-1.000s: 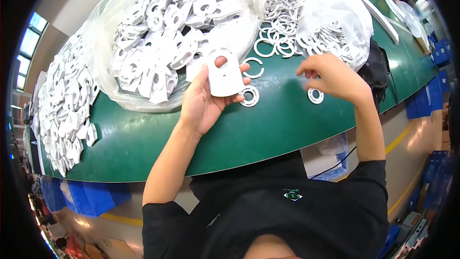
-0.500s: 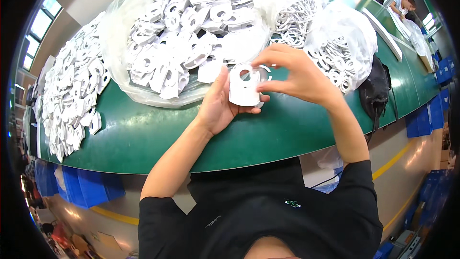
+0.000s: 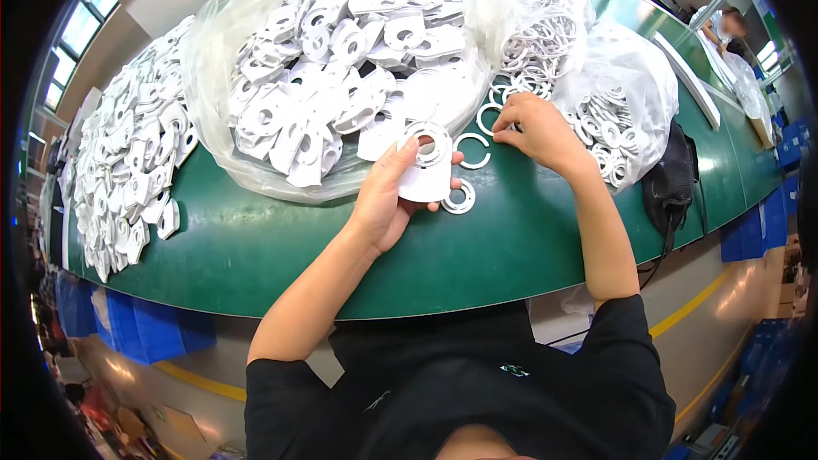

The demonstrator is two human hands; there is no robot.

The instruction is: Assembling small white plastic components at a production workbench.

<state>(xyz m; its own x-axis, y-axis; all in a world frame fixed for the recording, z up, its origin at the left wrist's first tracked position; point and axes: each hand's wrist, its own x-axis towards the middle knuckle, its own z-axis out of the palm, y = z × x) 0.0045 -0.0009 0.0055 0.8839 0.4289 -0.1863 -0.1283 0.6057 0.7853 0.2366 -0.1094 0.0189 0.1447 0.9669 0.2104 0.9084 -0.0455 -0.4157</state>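
Note:
My left hand (image 3: 385, 198) grips a white plastic plate (image 3: 419, 185) with a round, ringed hole at its top end, tilted up over the table. The thumb lies on its face and fingertips show past its right edge. To the right, my right hand (image 3: 540, 131) has thumb and forefinger pinched at the edge of a thin white C-shaped ring (image 3: 481, 119). Between the hands another white C-shaped ring (image 3: 487, 158) lies on the green table. Just below it is a flat, thicker white ring (image 3: 461, 207), close to my left fingertips.
A large clear bag (image 3: 209, 119) of white plates stands ahead. Loose white plates (image 3: 128, 162) are heaped at the left. Thin rings (image 3: 538, 49) spill from a bag behind my right hand; a bag of thicker rings (image 3: 609, 132) and a black bag (image 3: 669, 175) stand right. A person sits far right.
My right hand has left the plate and moved right to the thin rings. The plate stays in my left hand, now with a ringed hole. The rings on the table have come into clear view.

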